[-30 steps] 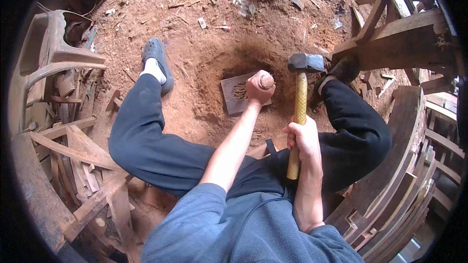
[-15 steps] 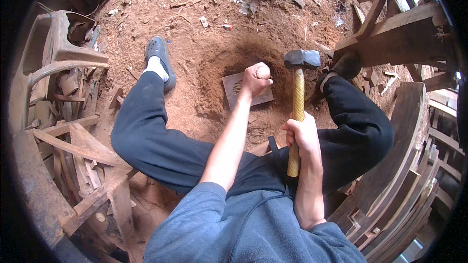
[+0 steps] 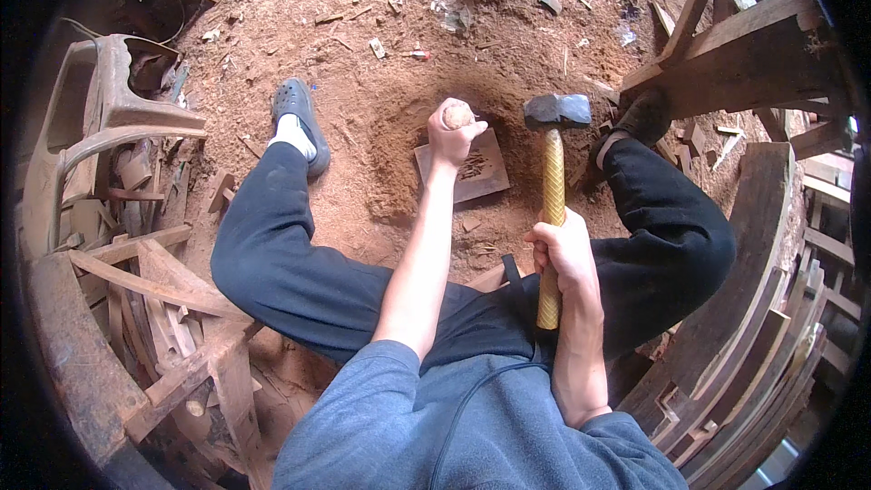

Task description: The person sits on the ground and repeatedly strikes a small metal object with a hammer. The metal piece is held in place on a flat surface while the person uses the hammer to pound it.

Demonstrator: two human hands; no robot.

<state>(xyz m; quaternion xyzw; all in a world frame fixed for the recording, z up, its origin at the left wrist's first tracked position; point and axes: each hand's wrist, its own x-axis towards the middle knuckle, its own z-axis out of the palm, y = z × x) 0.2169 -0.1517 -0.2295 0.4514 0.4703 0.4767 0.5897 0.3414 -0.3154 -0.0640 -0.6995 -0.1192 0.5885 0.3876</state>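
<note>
The left hand (image 3: 446, 138) grips a round-topped tool (image 3: 460, 116) over a square board (image 3: 490, 174); nearer the body, the right hand (image 3: 568, 252) holds a yellow-handled hammer (image 3: 553, 177).

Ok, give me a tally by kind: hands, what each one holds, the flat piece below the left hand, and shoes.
Hands: 2 (left hand, right hand)
Hammer: 1, in the right hand
Round-ended piece: 1, in the left hand, mostly hidden by the fist
Flat square piece: 1
Shoes: 2 (left shoe, right shoe)
Total: 7
</note>
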